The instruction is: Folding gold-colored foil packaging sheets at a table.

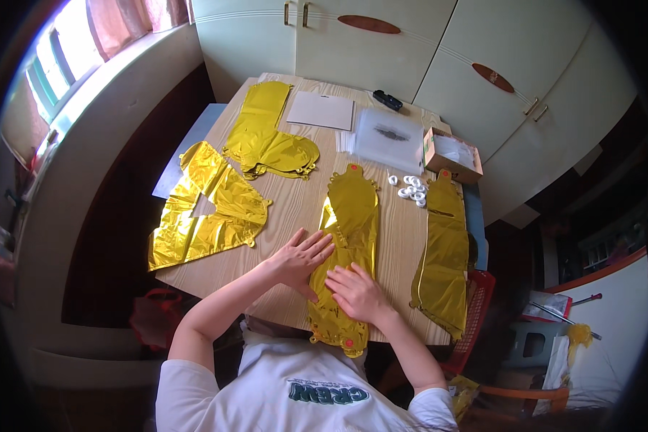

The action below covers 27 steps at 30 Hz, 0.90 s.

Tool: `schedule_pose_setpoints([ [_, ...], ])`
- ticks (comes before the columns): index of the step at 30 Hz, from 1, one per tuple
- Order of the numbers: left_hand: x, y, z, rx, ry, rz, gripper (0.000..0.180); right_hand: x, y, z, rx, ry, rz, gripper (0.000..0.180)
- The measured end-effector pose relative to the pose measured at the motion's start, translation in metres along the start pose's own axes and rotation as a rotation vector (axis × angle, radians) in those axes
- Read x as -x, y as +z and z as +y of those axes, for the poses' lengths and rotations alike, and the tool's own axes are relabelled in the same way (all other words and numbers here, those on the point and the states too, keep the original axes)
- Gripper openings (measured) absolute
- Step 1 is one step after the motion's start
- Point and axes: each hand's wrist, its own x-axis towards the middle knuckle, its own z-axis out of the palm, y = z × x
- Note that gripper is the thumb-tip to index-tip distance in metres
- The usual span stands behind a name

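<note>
A long flat gold foil balloon lies lengthwise in front of me, its lower end at the table's near edge. Red round spots mark its top and bottom tips. My left hand rests on its left side, fingers stretched out and thumb apart. Flat on its lower middle, with fingers spread, is my right hand. Neither hand grips anything. To the left sits a crinkled, triangular gold foil balloon with a hole in its middle. Beyond it is a stack of L-shaped gold foil balloons.
More folded gold foil lies along the table's right edge. Small white rings are heaped near an open box of clear bags. Clear plastic sleeves, a white sheet and a black object occupy the far side.
</note>
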Motion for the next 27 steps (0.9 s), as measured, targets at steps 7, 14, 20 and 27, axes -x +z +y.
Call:
schedule_pose_setpoints([
  [7, -0.001, -0.003, 0.004, -0.008, -0.037, -0.009, 0.137, 0.004, 0.010, -0.003, -0.003, -0.013, 0.001, 0.032],
  [14, -0.005, -0.002, -0.001, -0.010, -0.071, -0.002, 0.138, 0.005, 0.008, -0.003, -0.016, 0.003, 0.005, 0.032],
  [20, -0.016, -0.002, -0.017, -0.028, -0.112, -0.004, 0.139, 0.005, 0.008, -0.002, -0.018, 0.002, -0.005, 0.032],
  [27, -0.032, -0.009, -0.039, -0.019, -0.142, -0.014, 0.138, 0.005, 0.008, -0.002, -0.036, 0.026, -0.011, 0.032],
])
